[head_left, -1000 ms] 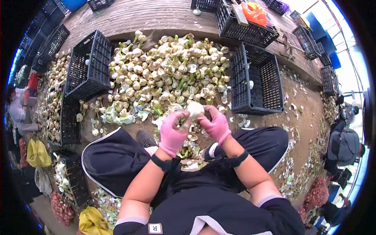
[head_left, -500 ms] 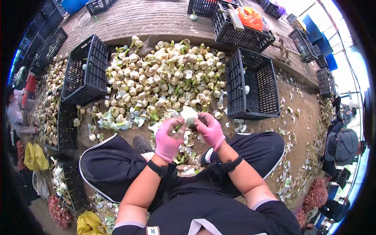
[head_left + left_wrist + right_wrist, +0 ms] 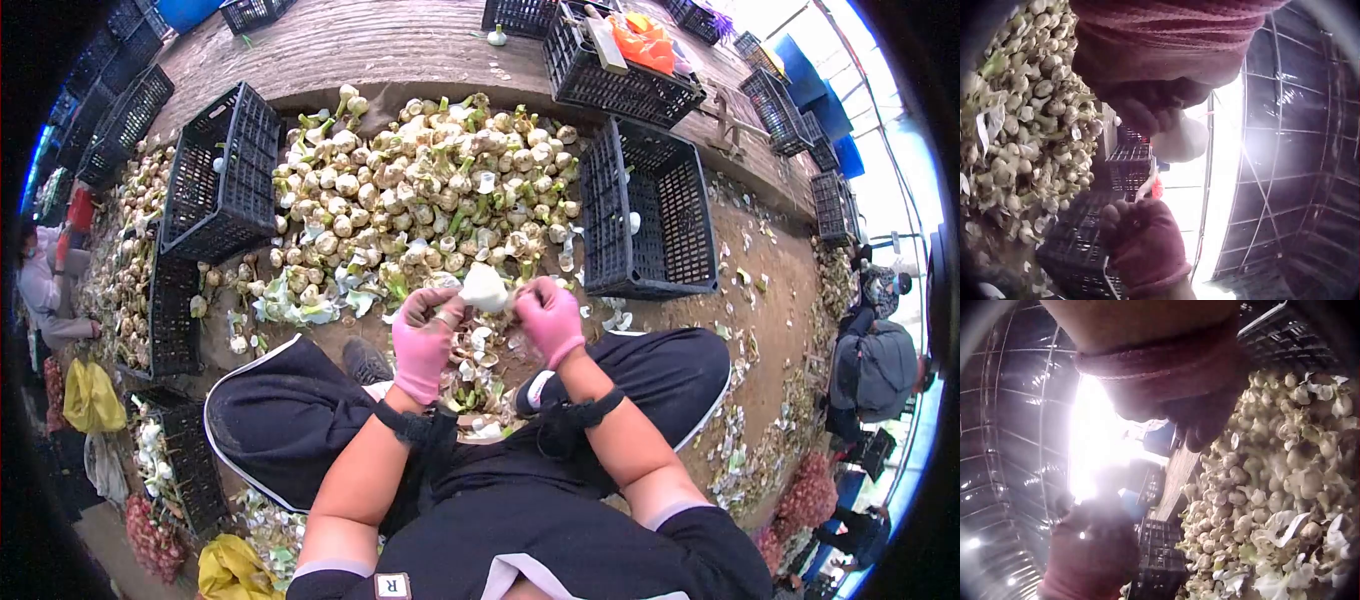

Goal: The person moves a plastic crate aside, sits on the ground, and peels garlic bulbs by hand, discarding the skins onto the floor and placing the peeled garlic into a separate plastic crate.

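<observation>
My left hand (image 3: pixel 425 340), in a pink glove with dirty fingertips, holds a peeled white garlic bulb (image 3: pixel 485 288) over the floor in front of my crossed legs. The same bulb (image 3: pixel 1182 139) shows below the left fingers in the left wrist view. My right hand (image 3: pixel 550 320), also gloved in pink, is just to the right of the bulb, apart from it. Its fingers are curled in, and nothing shows between them in the left wrist view. Beyond both hands lies a big heap of unpeeled garlic bulbs (image 3: pixel 420 180) with green stem stubs.
Black plastic crates flank the heap, one on the left (image 3: pixel 222 170) and one on the right (image 3: pixel 650 210). Loose garlic skins (image 3: pixel 310 300) litter the ground. Behind the heap is a raised plank floor (image 3: pixel 400 50) with a crate holding an orange bag (image 3: pixel 640 42). Other people sit at both sides.
My right hand has come away from the bulb toward the right, its fingers curling in. My left hand keeps hold of the bulb, which looks smooth and white now.
</observation>
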A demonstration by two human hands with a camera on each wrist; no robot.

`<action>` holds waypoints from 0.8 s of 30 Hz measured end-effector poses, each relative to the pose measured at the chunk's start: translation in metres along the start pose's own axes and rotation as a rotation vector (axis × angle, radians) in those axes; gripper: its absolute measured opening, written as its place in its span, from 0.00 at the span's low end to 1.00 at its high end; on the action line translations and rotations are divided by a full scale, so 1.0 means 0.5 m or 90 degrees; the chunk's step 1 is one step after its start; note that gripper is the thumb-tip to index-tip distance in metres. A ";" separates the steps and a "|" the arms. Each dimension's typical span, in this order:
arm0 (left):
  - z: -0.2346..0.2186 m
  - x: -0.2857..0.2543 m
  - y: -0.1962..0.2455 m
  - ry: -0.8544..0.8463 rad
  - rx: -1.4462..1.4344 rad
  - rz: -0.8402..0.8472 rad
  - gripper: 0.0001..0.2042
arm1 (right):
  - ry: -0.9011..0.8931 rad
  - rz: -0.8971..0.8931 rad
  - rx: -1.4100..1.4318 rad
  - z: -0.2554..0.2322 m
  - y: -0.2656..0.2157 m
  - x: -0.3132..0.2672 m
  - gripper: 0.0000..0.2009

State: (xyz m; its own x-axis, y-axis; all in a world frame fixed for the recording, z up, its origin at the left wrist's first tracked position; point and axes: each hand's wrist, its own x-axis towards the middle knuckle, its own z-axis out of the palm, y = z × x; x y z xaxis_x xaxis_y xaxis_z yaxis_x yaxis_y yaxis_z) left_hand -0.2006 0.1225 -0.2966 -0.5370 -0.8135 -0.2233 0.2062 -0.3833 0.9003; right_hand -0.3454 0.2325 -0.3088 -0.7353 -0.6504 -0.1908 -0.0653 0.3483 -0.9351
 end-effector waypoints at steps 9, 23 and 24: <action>-0.029 0.019 0.004 0.015 -0.257 -0.234 0.09 | -0.166 0.014 0.332 -0.029 -0.001 0.019 0.32; -0.040 0.138 -0.133 -0.073 -0.002 -0.322 0.25 | 0.286 0.133 0.823 -0.267 -0.018 0.245 0.38; -0.041 0.170 -0.144 -0.018 0.000 -0.369 0.25 | 0.271 0.188 0.804 -0.252 -0.002 0.269 0.31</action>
State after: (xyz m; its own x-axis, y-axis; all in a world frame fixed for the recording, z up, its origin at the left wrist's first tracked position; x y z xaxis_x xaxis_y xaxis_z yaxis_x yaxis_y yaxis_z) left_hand -0.2444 0.0721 -0.3880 -0.5842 -0.4589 -0.6695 -0.1285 -0.7621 0.6346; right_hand -0.5290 0.2298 -0.2961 -0.7783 -0.3234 -0.5382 0.6157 -0.5611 -0.5533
